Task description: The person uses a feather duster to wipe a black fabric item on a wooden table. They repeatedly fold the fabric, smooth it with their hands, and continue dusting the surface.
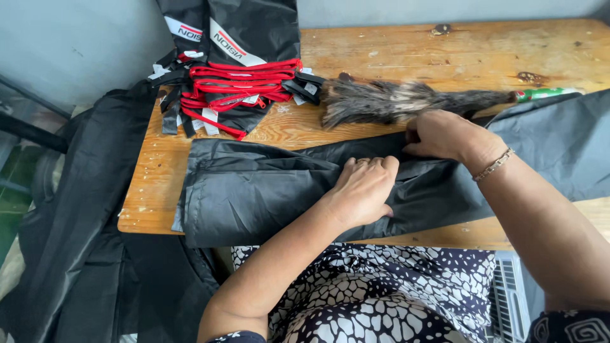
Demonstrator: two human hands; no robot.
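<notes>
The left hand [362, 190] presses flat, fingers spread, on the black cloth [254, 194] lying across the wooden table [445, 57]. The right hand [445, 134] pinches its top edge, beside a feather duster [406, 100].

Worn wooden table [445, 57] bears black fabric [254, 190], feather duster [406, 101], strapped bags [235, 70].

Black fabric [254, 190] is lying on a pale brown wooden surface [445, 57]. The stacked black bags [235, 38] are showing red cords and white-and-red stripes. A grey-brown feather duster [400, 101] is showing a green handle. The dress [368, 292] is showing a black-and-white spotted pattern.
</notes>
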